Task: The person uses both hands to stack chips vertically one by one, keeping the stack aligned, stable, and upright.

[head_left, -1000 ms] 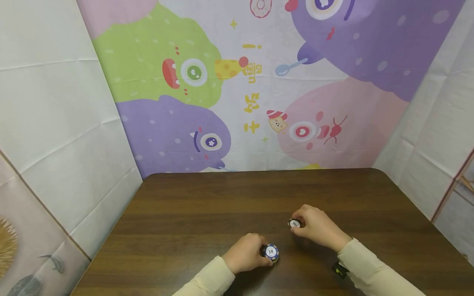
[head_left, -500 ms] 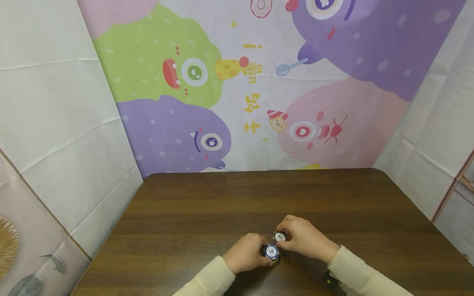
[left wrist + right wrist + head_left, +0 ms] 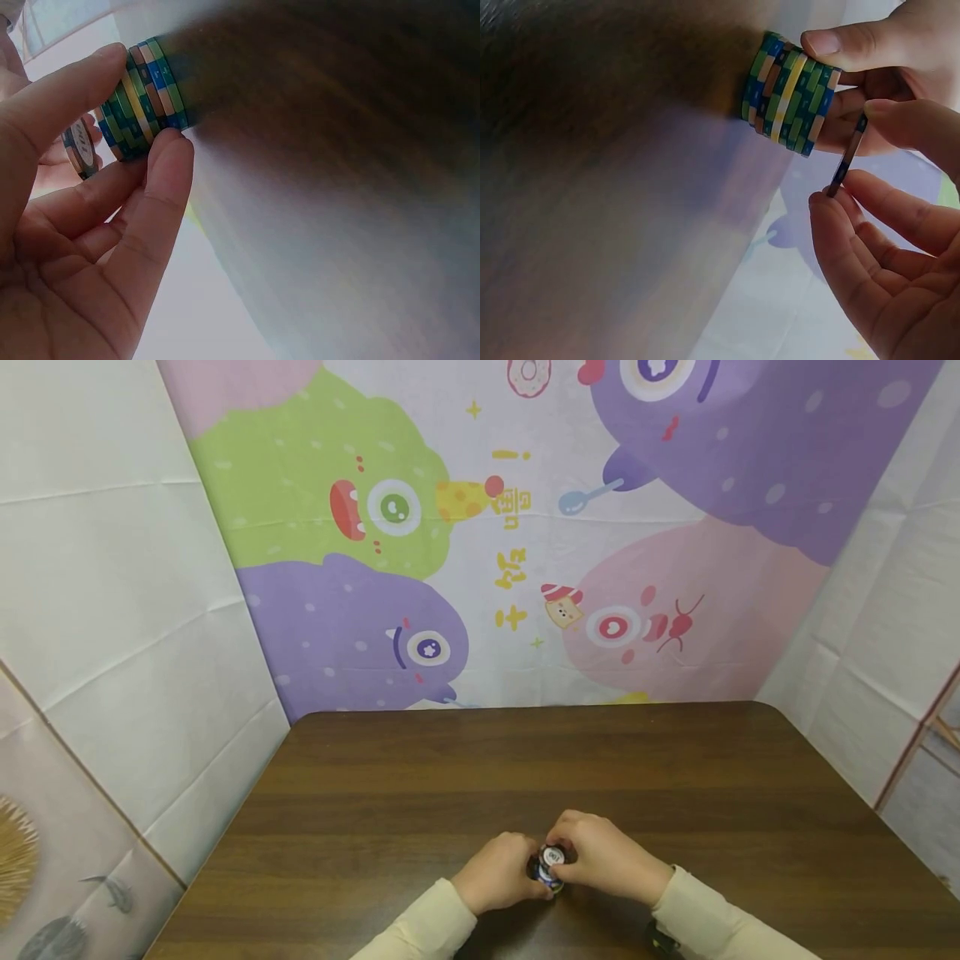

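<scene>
A stack of several poker chips [image 3: 789,97] stands on the brown table [image 3: 375,802], with mixed edge colours and one yellow band. My left hand [image 3: 493,872] grips its sides between thumb and fingers, as the left wrist view shows. Just above the stack, my right hand [image 3: 611,862] pinches a single dark-edged poker chip [image 3: 553,857] with a white centre marked 100. A small gap separates this chip from the top of the stack in the right wrist view. From the head, the chip covers much of the stack's blue top chip.
The tabletop stretches away behind both hands to a rounded far edge. A cartoon-printed cloth [image 3: 517,668] hangs behind it, and pale cloths [image 3: 135,593] hang at the sides. A dark device sits under the right cuff [image 3: 663,935].
My right hand has brought the single chip left and toward me, from beside the stack to over it. The left hand has stayed on the stack.
</scene>
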`<state>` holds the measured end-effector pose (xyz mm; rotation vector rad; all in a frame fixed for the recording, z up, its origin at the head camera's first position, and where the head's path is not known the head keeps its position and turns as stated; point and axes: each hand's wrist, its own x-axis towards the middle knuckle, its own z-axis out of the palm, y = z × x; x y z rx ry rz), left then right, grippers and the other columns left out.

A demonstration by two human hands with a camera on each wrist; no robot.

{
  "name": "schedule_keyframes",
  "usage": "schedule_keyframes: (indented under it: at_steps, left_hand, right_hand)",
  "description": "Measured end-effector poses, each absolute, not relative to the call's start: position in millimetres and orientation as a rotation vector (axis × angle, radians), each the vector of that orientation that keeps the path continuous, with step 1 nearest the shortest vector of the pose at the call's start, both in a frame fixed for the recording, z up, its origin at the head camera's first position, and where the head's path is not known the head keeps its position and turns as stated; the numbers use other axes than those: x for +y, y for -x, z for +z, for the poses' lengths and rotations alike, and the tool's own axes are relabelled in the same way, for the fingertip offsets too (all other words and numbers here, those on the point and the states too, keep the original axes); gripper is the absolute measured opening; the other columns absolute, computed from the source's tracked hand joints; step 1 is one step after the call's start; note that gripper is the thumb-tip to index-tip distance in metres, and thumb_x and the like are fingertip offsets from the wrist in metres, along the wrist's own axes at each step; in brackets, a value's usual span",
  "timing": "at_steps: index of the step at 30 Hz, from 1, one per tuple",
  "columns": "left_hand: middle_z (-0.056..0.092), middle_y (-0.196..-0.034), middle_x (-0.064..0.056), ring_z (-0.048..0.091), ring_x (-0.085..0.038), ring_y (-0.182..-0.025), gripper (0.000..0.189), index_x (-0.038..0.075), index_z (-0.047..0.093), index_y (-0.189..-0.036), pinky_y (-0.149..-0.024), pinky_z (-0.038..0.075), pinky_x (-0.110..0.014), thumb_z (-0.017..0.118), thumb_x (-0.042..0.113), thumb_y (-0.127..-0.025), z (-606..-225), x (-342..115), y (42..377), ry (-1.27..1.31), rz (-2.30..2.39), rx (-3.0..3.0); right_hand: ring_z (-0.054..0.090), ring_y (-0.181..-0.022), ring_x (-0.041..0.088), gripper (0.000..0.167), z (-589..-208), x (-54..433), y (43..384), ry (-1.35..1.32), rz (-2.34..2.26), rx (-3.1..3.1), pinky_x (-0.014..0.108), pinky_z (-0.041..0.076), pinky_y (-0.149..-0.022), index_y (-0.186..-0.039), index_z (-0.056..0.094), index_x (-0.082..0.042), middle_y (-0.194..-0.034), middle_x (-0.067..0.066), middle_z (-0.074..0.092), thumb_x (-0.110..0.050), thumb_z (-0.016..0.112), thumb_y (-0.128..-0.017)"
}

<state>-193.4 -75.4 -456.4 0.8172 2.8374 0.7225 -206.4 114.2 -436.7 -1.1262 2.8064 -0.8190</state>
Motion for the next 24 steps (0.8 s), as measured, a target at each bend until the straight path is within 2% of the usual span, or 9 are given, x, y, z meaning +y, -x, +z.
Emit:
schedule_keyframes:
  at_steps: [7, 15, 24]
  left_hand:
    - [0.063, -0.074, 0.011, 0.046, 0.001, -0.061, 0.026, 0.012, 0.069, -0.087, -0.056, 0.042, -0.016, 0.086, 0.025, -0.072, -457.0, -75.5, 193.4, -0.792, 0.739, 2.816]
    - [0.069, -0.079, 0.009, 0.047, 0.001, -0.062, 0.026, 0.012, 0.072, -0.091, -0.06, 0.043, -0.015, 0.085, 0.025, -0.072, -455.7, -76.0, 193.3, -0.795, 0.762, 2.793]
    - [0.07, -0.08, 0.009, 0.049, 0.003, -0.061, 0.029, 0.011, 0.073, -0.094, -0.059, 0.044, -0.013, 0.086, 0.025, -0.072, -454.7, -75.9, 193.4, -0.803, 0.769, 2.784]
  right_hand:
    - [0.055, -0.077, 0.001, 0.018, -439.4, 112.8, 204.5, 1.137, -0.827, 2.763, 0.017, 0.049, -0.067, -0.095, 0.072, -0.007, -0.095, -0.003, 0.063, -0.015, 0.077, -0.08]
    - [0.057, -0.081, 0.001, 0.017, -442.5, 112.4, 203.7, 1.185, -0.832, 2.693, 0.017, 0.051, -0.072, -0.096, 0.072, -0.008, -0.096, -0.004, 0.063, -0.015, 0.077, -0.082]
    - [0.056, -0.079, 0.001, 0.019, -444.2, 112.0, 203.2, 1.195, -0.825, 2.689, 0.015, 0.05, -0.07, -0.097, 0.072, -0.006, -0.097, -0.002, 0.063, -0.015, 0.077, -0.081]
